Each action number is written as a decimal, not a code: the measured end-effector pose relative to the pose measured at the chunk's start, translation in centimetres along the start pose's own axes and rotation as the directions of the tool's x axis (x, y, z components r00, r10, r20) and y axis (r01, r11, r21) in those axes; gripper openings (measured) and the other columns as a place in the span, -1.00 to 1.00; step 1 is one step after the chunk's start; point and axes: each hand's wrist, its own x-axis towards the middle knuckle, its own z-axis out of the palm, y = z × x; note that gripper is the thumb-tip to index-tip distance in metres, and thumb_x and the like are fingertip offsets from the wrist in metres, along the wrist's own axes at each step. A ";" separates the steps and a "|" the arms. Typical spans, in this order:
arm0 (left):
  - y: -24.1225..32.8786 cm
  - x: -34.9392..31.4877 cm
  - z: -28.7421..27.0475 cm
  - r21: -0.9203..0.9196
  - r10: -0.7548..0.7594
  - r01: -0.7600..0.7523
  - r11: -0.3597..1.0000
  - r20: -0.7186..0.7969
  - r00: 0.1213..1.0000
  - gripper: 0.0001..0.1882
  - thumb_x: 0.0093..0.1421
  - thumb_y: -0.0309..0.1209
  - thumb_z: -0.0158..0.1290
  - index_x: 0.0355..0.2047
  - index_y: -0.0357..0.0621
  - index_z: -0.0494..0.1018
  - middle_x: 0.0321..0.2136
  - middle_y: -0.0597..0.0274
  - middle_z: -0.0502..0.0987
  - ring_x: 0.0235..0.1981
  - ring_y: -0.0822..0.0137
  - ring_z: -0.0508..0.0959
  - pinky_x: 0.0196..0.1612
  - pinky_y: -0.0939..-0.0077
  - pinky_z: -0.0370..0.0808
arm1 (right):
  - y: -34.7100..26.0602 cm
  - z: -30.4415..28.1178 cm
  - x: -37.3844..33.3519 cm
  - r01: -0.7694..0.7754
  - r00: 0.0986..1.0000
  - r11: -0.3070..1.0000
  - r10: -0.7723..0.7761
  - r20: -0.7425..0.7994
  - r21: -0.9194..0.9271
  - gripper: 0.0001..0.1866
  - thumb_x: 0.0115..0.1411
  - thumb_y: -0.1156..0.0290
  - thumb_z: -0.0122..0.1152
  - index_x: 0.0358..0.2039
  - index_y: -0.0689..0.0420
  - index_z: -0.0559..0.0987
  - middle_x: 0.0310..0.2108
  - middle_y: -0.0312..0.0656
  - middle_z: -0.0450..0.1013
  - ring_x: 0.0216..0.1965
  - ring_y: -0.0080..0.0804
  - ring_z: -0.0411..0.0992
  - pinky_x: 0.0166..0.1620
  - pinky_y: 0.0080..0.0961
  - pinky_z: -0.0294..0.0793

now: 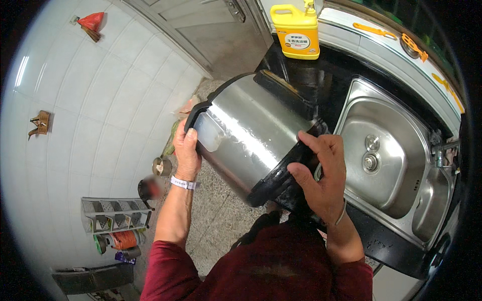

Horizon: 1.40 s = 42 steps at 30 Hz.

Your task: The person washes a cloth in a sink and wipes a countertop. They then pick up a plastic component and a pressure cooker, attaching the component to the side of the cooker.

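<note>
A large steel electric cooker (251, 135) with black plastic ends lies tilted on its side between my hands, its brushed wall wet and shiny. My left hand (187, 156) is closed round the black rim at its left end, with the thumb on the near side beside a pale panel. At the other end, my right hand (325, 175) grips the black end, thumb and fingers spread over its edge. That end is at the black counter's edge; whether it rests there I cannot tell. The inside of the cooker is hidden.
To the right a steel double sink (351, 100) with a tap (442, 153) is set into the black counter (321, 80). A yellow jug (296, 32) stands at the far end. Orange utensils (374, 31) lie on the sill. A grey rack (118, 215) stands by the left wall.
</note>
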 end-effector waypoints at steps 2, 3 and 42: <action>-0.5 -1.6 1.2 -0.042 0.019 -0.020 0.999 -0.035 0.999 -0.40 0.26 -0.04 0.11 0.14 -0.22 0.36 -0.05 0.26 0.48 -0.06 0.39 0.47 0.04 0.43 0.45 | -0.4 0.2 0.5 0.016 1.000 0.999 -0.016 -0.005 -0.030 -0.49 0.12 0.25 0.43 0.05 0.18 0.54 -0.21 -0.11 0.27 -0.24 -0.29 0.32 -0.19 -0.44 0.38; -0.5 -2.2 2.0 -0.059 0.021 -0.026 0.998 -0.074 0.997 -0.38 0.24 -0.01 0.13 0.12 -0.25 0.40 -0.05 0.28 0.48 -0.04 0.41 0.44 0.08 0.45 0.39 | -0.5 0.3 0.7 0.011 1.000 0.999 -0.012 -0.013 -0.046 -0.49 0.12 0.27 0.43 0.05 0.18 0.54 -0.20 -0.11 0.26 -0.24 -0.29 0.32 -0.18 -0.44 0.38; 2.3 -3.2 4.7 -0.117 -0.097 0.115 0.986 0.152 0.984 -0.27 0.20 0.00 0.24 0.17 -0.30 0.37 -0.04 0.23 0.52 -0.02 0.41 0.47 0.10 0.49 0.38 | -2.2 2.7 1.4 0.308 0.951 0.882 -0.275 0.140 -0.357 -0.39 -0.01 0.36 0.38 0.09 0.18 0.44 0.11 -0.01 0.33 0.15 -0.05 0.34 0.29 0.04 0.17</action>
